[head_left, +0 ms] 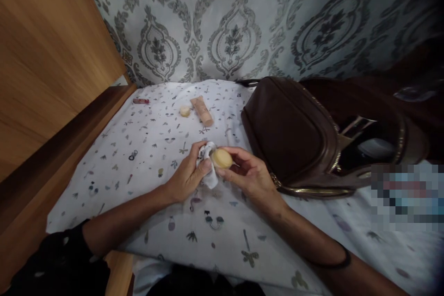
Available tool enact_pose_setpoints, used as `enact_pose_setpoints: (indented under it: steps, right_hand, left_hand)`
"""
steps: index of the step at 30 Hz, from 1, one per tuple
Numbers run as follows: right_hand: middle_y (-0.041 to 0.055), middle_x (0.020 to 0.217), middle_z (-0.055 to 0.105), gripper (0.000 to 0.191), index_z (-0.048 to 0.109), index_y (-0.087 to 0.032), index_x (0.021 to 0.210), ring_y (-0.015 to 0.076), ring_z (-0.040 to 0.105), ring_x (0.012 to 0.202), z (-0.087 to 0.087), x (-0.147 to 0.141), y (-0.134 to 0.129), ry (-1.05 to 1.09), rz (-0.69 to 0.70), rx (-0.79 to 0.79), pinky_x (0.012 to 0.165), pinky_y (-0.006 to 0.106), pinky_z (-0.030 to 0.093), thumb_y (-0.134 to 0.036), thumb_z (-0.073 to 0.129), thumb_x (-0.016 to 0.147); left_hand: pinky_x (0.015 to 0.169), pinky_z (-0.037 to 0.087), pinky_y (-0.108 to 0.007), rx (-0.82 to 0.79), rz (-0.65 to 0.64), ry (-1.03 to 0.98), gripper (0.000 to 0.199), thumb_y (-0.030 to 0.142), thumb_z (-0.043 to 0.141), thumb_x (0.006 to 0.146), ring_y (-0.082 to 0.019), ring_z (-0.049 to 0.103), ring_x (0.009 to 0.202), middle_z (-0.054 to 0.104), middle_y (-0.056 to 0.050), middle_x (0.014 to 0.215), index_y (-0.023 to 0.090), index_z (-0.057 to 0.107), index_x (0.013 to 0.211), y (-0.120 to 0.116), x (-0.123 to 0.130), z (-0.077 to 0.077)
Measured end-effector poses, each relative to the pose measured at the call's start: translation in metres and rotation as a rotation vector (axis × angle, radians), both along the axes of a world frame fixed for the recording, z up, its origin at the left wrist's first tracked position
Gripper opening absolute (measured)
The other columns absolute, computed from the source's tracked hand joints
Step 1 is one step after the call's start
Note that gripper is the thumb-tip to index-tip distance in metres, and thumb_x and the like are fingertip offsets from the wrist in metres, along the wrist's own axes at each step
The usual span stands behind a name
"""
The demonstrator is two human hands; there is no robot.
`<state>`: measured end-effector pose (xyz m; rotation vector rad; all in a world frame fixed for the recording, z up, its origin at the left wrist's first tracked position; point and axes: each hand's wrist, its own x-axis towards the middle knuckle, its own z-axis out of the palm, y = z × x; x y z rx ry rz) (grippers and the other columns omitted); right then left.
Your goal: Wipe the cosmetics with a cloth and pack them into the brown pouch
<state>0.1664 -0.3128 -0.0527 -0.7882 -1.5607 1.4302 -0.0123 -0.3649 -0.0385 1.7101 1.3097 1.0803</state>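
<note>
Two bare hands above a white bedsheet with a small scattered print [159,144]; the left hand [189,175] grasps a crumpled white cloth with grey markings [211,179], its thumb pressed over the folds; the right hand [252,176] grasps a round, pale-yellow, smooth-faced object [222,159] between thumb and fingers, the yellow face turned upward toward the viewer; the cloth lies against the left side of this object, which is held between the two hands near the centre of the view; whether it is a jar or a lid cannot be told with confidence at this size. A thin black band [342,262] encircles the right forearm; a black sleeve [58,263] covers the upper part of the left arm.

Beyond the hands, a peach-coloured squeeze tube [201,110] lies on its side, its cap end toward the hands; a small, round, cream-and-yellow piece [185,111] sits just beside it, to the left; a slim red item [141,101] lies farther left, near the wooden edge. At right, a dark-brown leather bag [287,129] with gold-toned zips gapes open, pale contents showing inside; a grey-and-white damask-patterned fabric [234,41] forms the background.
</note>
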Motion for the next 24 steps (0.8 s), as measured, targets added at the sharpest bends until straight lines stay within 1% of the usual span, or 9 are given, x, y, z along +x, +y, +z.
enact_pose_setpoints:
  steps: [3, 6, 8, 11, 14, 17, 20, 22, 24]
  right_hand:
    - [0.0044, 0.103, 0.074, 0.045, 0.067, -0.023, 0.111, 0.0192, 0.069, 0.09, -0.004, -0.002, -0.001, 0.001, 0.031, 0.011, 0.079, 0.034, 0.059, -0.032, 0.084, 0.071]
    - [0.0029, 0.098, 0.073, 0.037, 0.067, -0.024, 0.108, 0.0184, 0.07, 0.088, -0.008, -0.004, -0.004, -0.013, 0.028, 0.089, 0.078, 0.034, 0.061, -0.029, 0.081, 0.074]
    - [0.0038, 0.102, 0.071, 0.031, 0.068, -0.025, 0.106, 0.0193, 0.07, 0.093, -0.009, -0.004, -0.005, -0.011, 0.031, 0.156, 0.08, 0.034, 0.062, -0.03, 0.079, 0.077]
    - [0.0066, 0.112, 0.063, 0.028, 0.071, -0.026, 0.107, 0.0198, 0.068, 0.1, -0.01, -0.002, -0.006, -0.019, 0.029, 0.248, 0.08, 0.033, 0.064, -0.03, 0.077, 0.08]
    - [0.0062, 0.107, 0.06, 0.027, 0.071, -0.027, 0.11, 0.0186, 0.068, 0.095, -0.01, 0.001, -0.006, -0.051, 0.053, 0.329, 0.078, 0.033, 0.065, -0.031, 0.074, 0.084]
    - [0.0049, 0.1, 0.066, 0.027, 0.071, -0.026, 0.113, 0.0181, 0.069, 0.089, -0.007, 0.004, -0.004, -0.115, 0.094, 0.454, 0.079, 0.034, 0.064, -0.033, 0.073, 0.087]
    - [0.0037, 0.094, 0.072, 0.025, 0.073, -0.026, 0.111, 0.0184, 0.07, 0.083, -0.004, 0.006, -0.002, -0.175, 0.096, 0.572, 0.078, 0.034, 0.062, -0.033, 0.074, 0.087]
    - [0.0033, 0.094, 0.075, 0.023, 0.074, -0.026, 0.11, 0.019, 0.071, 0.084, -0.002, 0.006, -0.002, -0.197, 0.105, 0.604, 0.078, 0.034, 0.061, -0.032, 0.073, 0.087]
    - [0.0033, 0.099, 0.077, 0.024, 0.075, -0.028, 0.111, 0.0203, 0.072, 0.087, -0.002, 0.007, -0.002, -0.218, 0.113, 0.609, 0.081, 0.035, 0.061, -0.03, 0.073, 0.087]
  left_hand:
    - [0.096, 0.045, -0.036, 0.066, -0.024, 0.086, 0.055, 0.056, 0.04, 0.099, -0.024, 0.057, 0.108, 0.056, -0.014, 0.125, 0.016, 0.032, 0.137, 0.0, -0.002, -0.002]
    - [0.095, 0.045, -0.038, 0.067, -0.043, 0.165, 0.057, 0.054, 0.048, 0.096, -0.026, 0.057, 0.11, 0.055, -0.016, 0.129, 0.017, 0.032, 0.137, 0.001, -0.003, -0.003]
    - [0.09, 0.046, -0.037, 0.047, -0.054, 0.186, 0.054, 0.054, 0.051, 0.095, -0.025, 0.058, 0.104, 0.057, -0.014, 0.123, 0.019, 0.035, 0.133, 0.001, -0.004, -0.002]
    - [0.077, 0.046, -0.033, 0.006, -0.052, 0.192, 0.05, 0.056, 0.054, 0.092, -0.021, 0.058, 0.086, 0.06, -0.006, 0.101, 0.02, 0.038, 0.122, 0.002, -0.005, 0.0]
    - [0.069, 0.042, -0.029, -0.028, -0.056, 0.173, 0.044, 0.059, 0.053, 0.091, -0.018, 0.054, 0.075, 0.055, 0.001, 0.083, 0.021, 0.041, 0.109, 0.002, -0.006, 0.003]
    - [0.067, 0.039, -0.027, -0.061, -0.08, 0.132, 0.041, 0.061, 0.05, 0.092, -0.016, 0.05, 0.072, 0.049, 0.004, 0.076, 0.022, 0.042, 0.096, 0.003, -0.007, 0.006]
    - [0.065, 0.037, -0.026, -0.109, -0.088, 0.075, 0.042, 0.063, 0.044, 0.094, -0.014, 0.047, 0.069, 0.045, 0.004, 0.072, 0.021, 0.043, 0.088, 0.004, -0.008, 0.01]
    - [0.064, 0.037, -0.025, -0.15, -0.097, 0.031, 0.043, 0.062, 0.041, 0.096, -0.013, 0.046, 0.067, 0.044, 0.004, 0.071, 0.021, 0.045, 0.084, 0.006, -0.009, 0.013]
    - [0.063, 0.038, -0.025, -0.202, -0.119, -0.017, 0.045, 0.062, 0.041, 0.097, -0.013, 0.047, 0.067, 0.045, 0.004, 0.07, 0.02, 0.047, 0.081, 0.007, -0.01, 0.014]
